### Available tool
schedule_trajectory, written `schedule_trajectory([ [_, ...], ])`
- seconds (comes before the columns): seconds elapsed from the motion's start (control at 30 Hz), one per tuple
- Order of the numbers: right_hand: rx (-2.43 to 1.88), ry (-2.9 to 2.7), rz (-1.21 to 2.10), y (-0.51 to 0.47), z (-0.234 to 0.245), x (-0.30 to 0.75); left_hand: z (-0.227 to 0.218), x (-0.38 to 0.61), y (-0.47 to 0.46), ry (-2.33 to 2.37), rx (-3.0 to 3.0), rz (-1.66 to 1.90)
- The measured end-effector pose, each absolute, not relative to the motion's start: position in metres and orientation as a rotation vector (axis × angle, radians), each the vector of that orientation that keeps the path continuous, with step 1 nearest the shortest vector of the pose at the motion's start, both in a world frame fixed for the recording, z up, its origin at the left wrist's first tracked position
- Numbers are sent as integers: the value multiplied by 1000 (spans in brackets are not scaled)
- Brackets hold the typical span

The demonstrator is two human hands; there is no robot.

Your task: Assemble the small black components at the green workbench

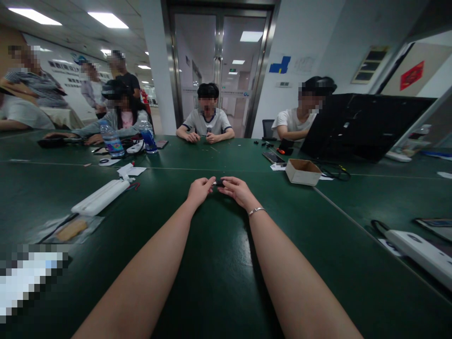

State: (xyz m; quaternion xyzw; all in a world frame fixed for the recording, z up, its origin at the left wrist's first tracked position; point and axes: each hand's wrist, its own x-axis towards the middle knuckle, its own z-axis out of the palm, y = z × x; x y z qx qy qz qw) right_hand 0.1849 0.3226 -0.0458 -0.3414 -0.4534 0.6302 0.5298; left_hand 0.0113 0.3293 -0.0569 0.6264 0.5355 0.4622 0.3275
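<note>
Over the middle of the green table [212, 263], my two hands meet at a small black piece with a silvery end [219, 182], too small to name for certain. My right hand [237, 190], below a silver bracelet [256, 211], pinches the black part between thumb and fingers. At the silvery end, my left hand [201, 190] is closed, thumb against the fingers. The fingertips partly hide the piece.
To the left lie a white power strip [100, 197] and a plastic bag [72, 230], with bottles [112, 139] beyond. An open cardboard box [302, 172] and a large black monitor [360, 125] stand at right. Several people sit or stand around the table.
</note>
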Motion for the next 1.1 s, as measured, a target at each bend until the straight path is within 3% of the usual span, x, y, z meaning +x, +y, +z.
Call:
schedule_trajectory([
  [0.33, -751, -1151, 1583, 323, -46, 186, -44, 12, 318, 1642, 1687, 1046],
  [0.7, -894, -1050, 1479, 326, -46, 181, -57, 19, 329, 1254, 1470, 1261],
  [1.1, -866, -1067, 1516, 326, -47, 182, -64, 18, 333, 1241, 1608, 1286],
])
